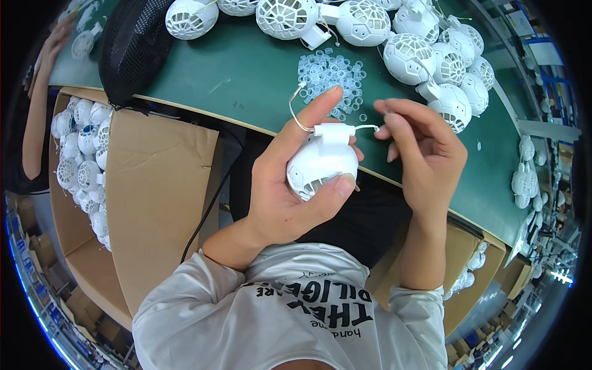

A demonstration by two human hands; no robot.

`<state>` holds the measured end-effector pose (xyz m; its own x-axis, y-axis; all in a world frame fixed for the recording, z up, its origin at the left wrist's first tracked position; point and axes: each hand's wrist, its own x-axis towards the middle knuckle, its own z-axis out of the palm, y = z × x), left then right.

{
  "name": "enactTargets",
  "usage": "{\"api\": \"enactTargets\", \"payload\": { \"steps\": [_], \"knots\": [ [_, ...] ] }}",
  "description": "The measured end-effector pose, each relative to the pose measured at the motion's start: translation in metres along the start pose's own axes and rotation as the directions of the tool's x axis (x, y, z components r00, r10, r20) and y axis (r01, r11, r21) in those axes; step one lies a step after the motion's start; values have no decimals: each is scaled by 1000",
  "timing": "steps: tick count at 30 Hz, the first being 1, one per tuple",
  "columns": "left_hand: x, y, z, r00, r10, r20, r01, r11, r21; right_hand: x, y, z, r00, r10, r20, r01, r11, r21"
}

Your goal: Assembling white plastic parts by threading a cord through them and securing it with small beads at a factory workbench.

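Left hand grips ball; right seemingly pinches wire.

A long green worktable runs across the upper part of the view, its near edge slanting down toward the right. Just below its left end stands an open cardboard box with a wide flap folded out. Under the table's right end sits a second cardboard box. Beyond the table's right side, bright strip lights glare over crowded shelving. Below the left box, stacked brown cartons line the floor.
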<state>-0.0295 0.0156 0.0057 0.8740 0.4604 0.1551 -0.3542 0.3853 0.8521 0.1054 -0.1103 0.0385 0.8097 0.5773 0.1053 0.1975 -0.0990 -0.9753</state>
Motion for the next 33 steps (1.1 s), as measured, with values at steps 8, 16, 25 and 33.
{"api": "enactTargets", "payload": {
  "steps": [8, 16, 25, 33],
  "knots": [
    [0, -2, 3, 999, 37, -2, -37, 999, -21, -21, 2, -4, 995, 56, 77, -74, 961, 265],
    [-6, -3, 6, 998, 52, 21, -52, 999, -9, -25, 6, -7, 992, 54, 118, -93, 930, 356],
    [-7, -8, -1, 984, 121, 128, -131, 988, 79, -27, 4, -4, 988, -41, 148, -32, 888, 458],
    [-7, -8, 1, 992, 10, 126, -28, 990, 139, -23, -5, -13, 981, -155, 116, 112, 943, 314]
  ]
}}
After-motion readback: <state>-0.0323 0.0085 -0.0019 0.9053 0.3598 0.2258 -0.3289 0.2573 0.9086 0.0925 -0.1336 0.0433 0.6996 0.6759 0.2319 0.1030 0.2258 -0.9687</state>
